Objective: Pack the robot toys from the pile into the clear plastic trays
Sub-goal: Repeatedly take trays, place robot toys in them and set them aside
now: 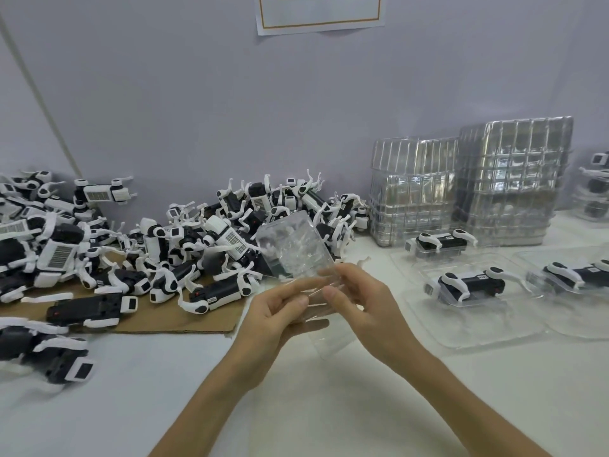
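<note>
Left hand (280,313) and right hand (367,305) held a clear plastic tray (293,249) mid-frame, both grips curled round its lower edge, robot toy pile (197,245) lay left, filled trays (478,334) right.

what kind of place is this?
Probably a toy packing bench in a factory: a pile of robot toys, stacks of clear trays, and packed toys sitting in trays alongside.

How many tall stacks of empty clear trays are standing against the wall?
2. The shorter stack stands right of the toy pile; the taller stack stands beside it, further right. A lower stack at the right edge holds toys; more may be cut off.
</note>
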